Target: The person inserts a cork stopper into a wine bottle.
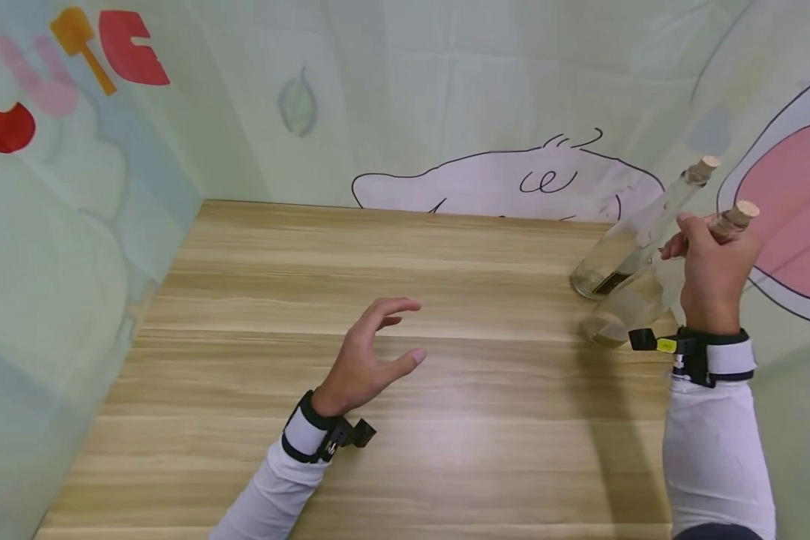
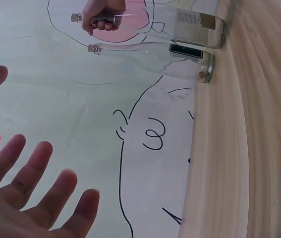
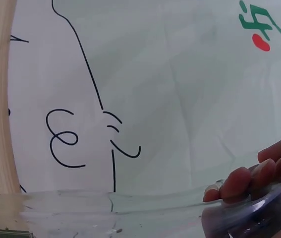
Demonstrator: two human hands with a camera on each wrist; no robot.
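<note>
My right hand (image 1: 715, 270) grips the neck of a clear, corked glass bottle (image 1: 626, 309) at the right of the table. In the left wrist view its fingers (image 2: 103, 24) curl round that neck, and the bottle (image 2: 180, 26) carries a label low on its side. Part of the held bottle (image 3: 145, 210) crosses the bottom of the right wrist view. Just behind it stands a second corked glass bottle (image 1: 614, 251) with a dark label. Over the middle of the table, my left hand (image 1: 364, 360) has its fingers and thumb spread apart, holding nothing.
The wood-grain table (image 1: 277, 270) meets a pale cloth backdrop (image 1: 391, 90) along its back edge. A similar printed cloth (image 1: 47, 247) hangs along the left side, and a pink and white print (image 1: 796, 217) lies close to the right hand.
</note>
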